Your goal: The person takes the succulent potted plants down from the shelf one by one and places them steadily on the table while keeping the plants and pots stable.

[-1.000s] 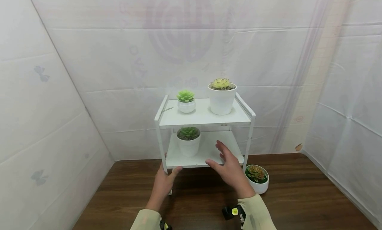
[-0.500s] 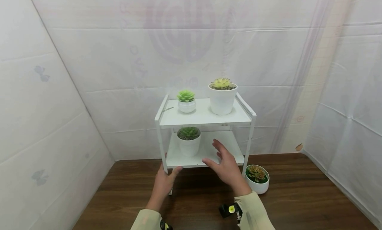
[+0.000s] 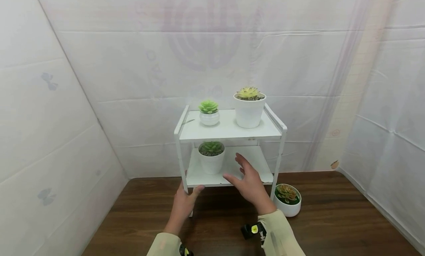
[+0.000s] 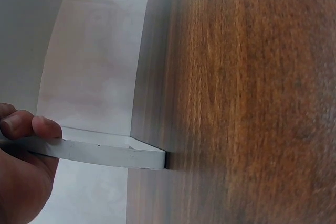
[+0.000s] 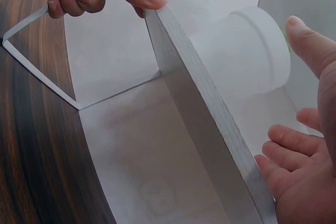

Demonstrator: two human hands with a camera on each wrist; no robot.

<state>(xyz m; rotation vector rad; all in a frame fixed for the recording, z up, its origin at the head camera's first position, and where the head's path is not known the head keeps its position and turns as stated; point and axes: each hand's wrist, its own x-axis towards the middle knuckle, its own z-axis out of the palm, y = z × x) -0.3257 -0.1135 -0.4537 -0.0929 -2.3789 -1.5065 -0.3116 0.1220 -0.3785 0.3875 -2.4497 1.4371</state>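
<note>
A white two-tier shelf rack stands on the wooden table. With fingers curled, my left hand grips its front left leg, the thumb lying at the lower board's front edge. On the left of the lower board sits a green succulent in a white pot. My right hand is held at the front of that board, to the right of the pot, thumb and fingers spread; in the right wrist view nothing is in its grasp and the pot is apart from it.
The top board carries a small succulent in a round white pot and a yellow-green one in a larger white pot. An orange-green succulent in a low white bowl stands on the table by the right front leg. White sheeting hangs behind.
My right hand has shifted a little leftward, nearer the pot on the lower board. My left hand keeps its grip on the leg. The head view has turned slightly.
</note>
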